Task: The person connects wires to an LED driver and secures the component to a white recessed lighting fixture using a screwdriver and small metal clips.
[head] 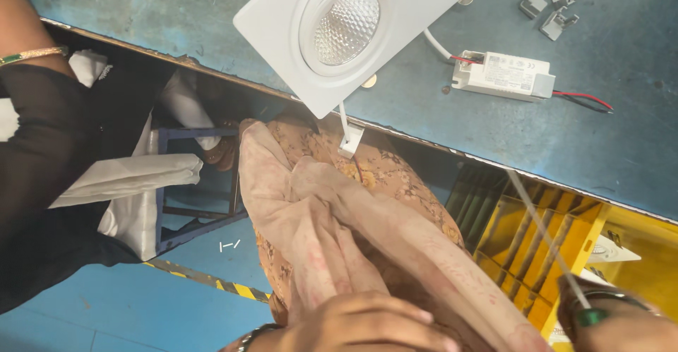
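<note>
Your left hand (367, 324) sits at six o'clock, fingers curled together and resting on the pinkish scarf (332, 218) draped over your patterned lap; whether it pinches the cloth cannot be told. At four o'clock, your right hand (621, 324), nails painted green, pinches the end of a thin white cable tie (544, 232), which runs up toward eleven o'clock from the fingers. Behind it, at three o'clock, stands a yellow slotted crate (544, 218).

Farther out, at the centre, a small white connector (350, 140) dangles on a short white lead off the blue workbench (621, 147), just above the scarf. At twelve o'clock, a white square-framed downlight (339, 34) with a faceted reflector lies tilted, overhanging the bench edge. Just beside it, at two o'clock, a white driver box (503, 75) trails red and black wires. Well beyond, at one o'clock, grey metal clips (554, 6) lie in a loose cluster.

At nine o'clock, another person's black sleeve (42, 182) and bangled arm fill the frame's edge.
</note>
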